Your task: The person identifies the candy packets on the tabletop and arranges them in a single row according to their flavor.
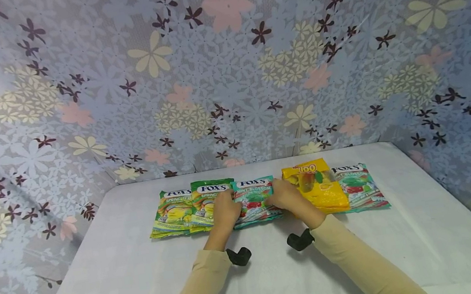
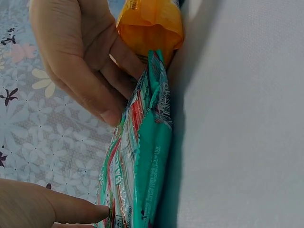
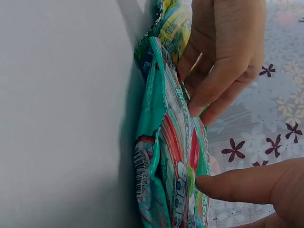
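Observation:
A teal Mint Blossom candy bag lies in the middle of a row of bags, and both hands hold it by its sides. My left hand grips its left edge, with the thumb on the front in the left wrist view. My right hand grips the right edge; its thumb presses the front of the candy bag in the right wrist view. Fingers behind the bag are partly hidden. A green Spring Tea candy bag is beside the left hand, a yellow candy bag beside the right.
Another Spring Tea bag lies at the row's left end, partly under its neighbour. A second teal bag sits at the right end, overlapped by the yellow one. White cloth covers the table; a flowered curtain stands behind.

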The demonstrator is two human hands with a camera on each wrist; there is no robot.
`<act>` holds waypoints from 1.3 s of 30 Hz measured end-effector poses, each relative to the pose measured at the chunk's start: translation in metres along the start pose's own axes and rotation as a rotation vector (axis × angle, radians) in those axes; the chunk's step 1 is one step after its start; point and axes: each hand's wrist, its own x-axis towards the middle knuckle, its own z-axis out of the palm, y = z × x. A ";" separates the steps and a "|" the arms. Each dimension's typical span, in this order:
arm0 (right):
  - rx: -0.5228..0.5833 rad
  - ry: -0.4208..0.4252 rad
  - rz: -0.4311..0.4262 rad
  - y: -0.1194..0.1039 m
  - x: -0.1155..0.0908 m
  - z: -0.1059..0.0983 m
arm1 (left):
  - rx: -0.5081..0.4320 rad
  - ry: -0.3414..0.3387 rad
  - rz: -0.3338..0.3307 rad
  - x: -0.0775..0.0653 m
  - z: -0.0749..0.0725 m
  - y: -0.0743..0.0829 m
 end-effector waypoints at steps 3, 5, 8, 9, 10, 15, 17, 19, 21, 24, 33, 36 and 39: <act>0.012 -0.003 0.002 0.000 -0.001 0.000 | 0.008 -0.007 -0.001 0.000 0.000 0.000; 0.019 0.000 0.001 0.000 -0.002 -0.001 | 0.012 -0.013 -0.005 0.000 0.000 0.001; 0.028 0.007 0.000 0.001 -0.003 -0.002 | 0.014 -0.015 -0.006 0.000 0.000 0.001; 0.028 0.008 -0.002 0.002 -0.003 -0.002 | 0.012 -0.015 -0.007 0.000 0.000 0.001; 0.030 0.009 -0.001 0.002 -0.003 -0.002 | 0.011 -0.014 -0.008 0.000 0.000 0.001; 0.055 0.004 0.025 0.009 -0.002 -0.004 | 0.010 -0.017 -0.017 0.000 0.000 0.002; 0.072 -0.004 0.045 0.013 -0.002 -0.007 | 0.011 -0.021 -0.020 0.000 0.001 0.002; 0.081 -0.012 0.065 0.017 -0.003 -0.011 | 0.011 -0.024 -0.027 0.000 0.001 0.002; 0.072 -0.018 0.082 0.022 -0.003 -0.014 | 0.013 -0.027 -0.033 0.000 0.001 0.002; 0.045 -0.018 0.095 0.026 -0.003 -0.017 | 0.017 -0.030 -0.038 0.000 0.001 0.002; 0.090 0.011 0.032 0.032 -0.008 -0.019 | 0.072 -0.014 -0.019 -0.002 0.002 0.008; 0.141 0.035 -0.009 0.034 -0.011 -0.020 | 0.091 0.010 0.022 -0.004 0.003 0.015; 0.174 0.053 -0.037 0.036 -0.016 -0.023 | 0.069 0.010 0.056 -0.005 0.005 0.024</act>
